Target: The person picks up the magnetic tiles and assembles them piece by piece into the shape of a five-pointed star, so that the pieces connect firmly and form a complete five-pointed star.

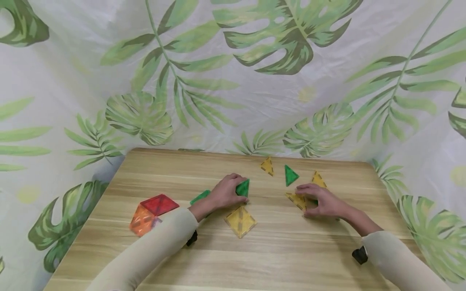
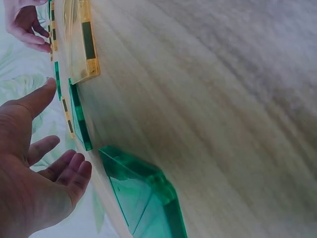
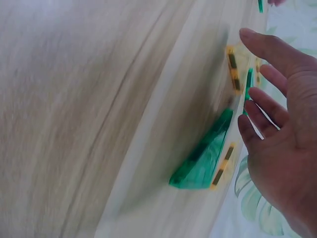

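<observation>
My left hand (image 1: 225,192) reaches over the table, thumb and fingers spread around a green triangular magnetic tile (image 1: 243,188). In the left wrist view, a gap shows between the thumb and the other fingers. On the right, my right hand (image 1: 325,201) hovers with parted fingers at a yellow triangular magnetic tile (image 1: 295,200). A green tile (image 3: 204,156) lies below that hand, mostly covered by it in the head view. Just in front of the left hand, two yellow triangles form a square (image 1: 240,221). Another green piece (image 1: 199,197) is partly hidden behind the left wrist.
Red tiles (image 1: 160,204) and orange tiles (image 1: 141,221) adjoin at the left, partly covered by the left sleeve. Toward the back lie a yellow triangle (image 1: 267,166), a green triangle (image 1: 291,175) and another yellow triangle (image 1: 318,179). A leaf-print cloth (image 1: 204,113) hangs behind the wooden table (image 1: 255,262).
</observation>
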Motion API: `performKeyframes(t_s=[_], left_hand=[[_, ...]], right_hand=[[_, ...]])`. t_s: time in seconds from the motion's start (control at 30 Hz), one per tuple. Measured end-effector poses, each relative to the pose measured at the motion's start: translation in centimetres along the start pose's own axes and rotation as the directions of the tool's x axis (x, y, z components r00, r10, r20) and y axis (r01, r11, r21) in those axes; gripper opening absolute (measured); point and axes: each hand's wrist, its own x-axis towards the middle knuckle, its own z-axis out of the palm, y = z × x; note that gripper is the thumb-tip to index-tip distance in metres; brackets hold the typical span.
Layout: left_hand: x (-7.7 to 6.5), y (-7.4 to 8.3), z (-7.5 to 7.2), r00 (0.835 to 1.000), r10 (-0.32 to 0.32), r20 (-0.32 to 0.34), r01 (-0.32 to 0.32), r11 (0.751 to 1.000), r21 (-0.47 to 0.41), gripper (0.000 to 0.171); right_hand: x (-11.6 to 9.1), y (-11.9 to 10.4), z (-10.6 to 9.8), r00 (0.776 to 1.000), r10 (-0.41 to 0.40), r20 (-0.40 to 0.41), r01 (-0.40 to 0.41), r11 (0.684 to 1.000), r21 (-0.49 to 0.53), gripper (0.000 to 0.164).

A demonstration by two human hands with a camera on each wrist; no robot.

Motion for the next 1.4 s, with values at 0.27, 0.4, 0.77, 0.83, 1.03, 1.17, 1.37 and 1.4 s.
performKeyframes(t_s=[0.27, 0.4, 0.77, 0.83, 1.03, 1.17, 1.37, 1.4], left_hand=[[-0.1, 0.3, 0.0, 0.998, -0.027, 0.056, 0.028, 1.0, -0.014, 0.077], [0.1, 0.2, 0.4, 0.998, -0.009, 0.06, 0.009, 1.0, 0.0, 0.077], [0.2, 0.1, 0.6, 0.998, 0.039, 0.048, -0.04, 0.999, 0.019, 0.071], [0.2, -0.1, 0.6, 0.998, 0.046, 0.034, -0.047, 0.999, 0.019, 0.071], [0.1, -0.8, 0.2, 0.998, 0.055, -0.028, -0.054, 0.998, 0.036, 0.068], [0.0, -1.3, -0.3, 0.997, 0.057, -0.055, -0.054, 0.997, 0.048, 0.067], [-0.4, -2.2, -1.1, 0.997, 0.027, -0.068, -0.026, 1.0, 0.01, 0.064], [-0.4, -2.4, -1.2, 0.998, 0.022, -0.067, -0.021, 1.0, 0.011, 0.065]], right_hand=[[-0.5, 0.7, 0.0, 0.997, 0.055, 0.058, -0.057, 0.998, 0.031, 0.068], [-0.5, 1.0, 0.2, 0.997, 0.047, 0.057, -0.049, 0.999, 0.024, 0.064], [-0.2, 0.6, 0.9, 1.0, 0.021, -0.014, -0.022, 0.998, -0.056, 0.057], [0.0, 0.5, 1.2, 0.999, 0.017, -0.044, -0.02, 0.998, -0.066, 0.057], [1.4, -0.3, 2.0, 0.994, 0.006, -0.113, -0.014, 0.997, -0.07, 0.058], [2.7, -1.3, 2.4, 0.991, 0.006, -0.134, -0.011, 0.999, -0.039, 0.057], [4.8, -2.4, 3.3, 0.988, -0.006, -0.156, 0.009, 1.0, 0.016, 0.057], [5.1, -2.5, 3.5, 0.987, -0.011, -0.159, 0.015, 1.0, 0.022, 0.057]])
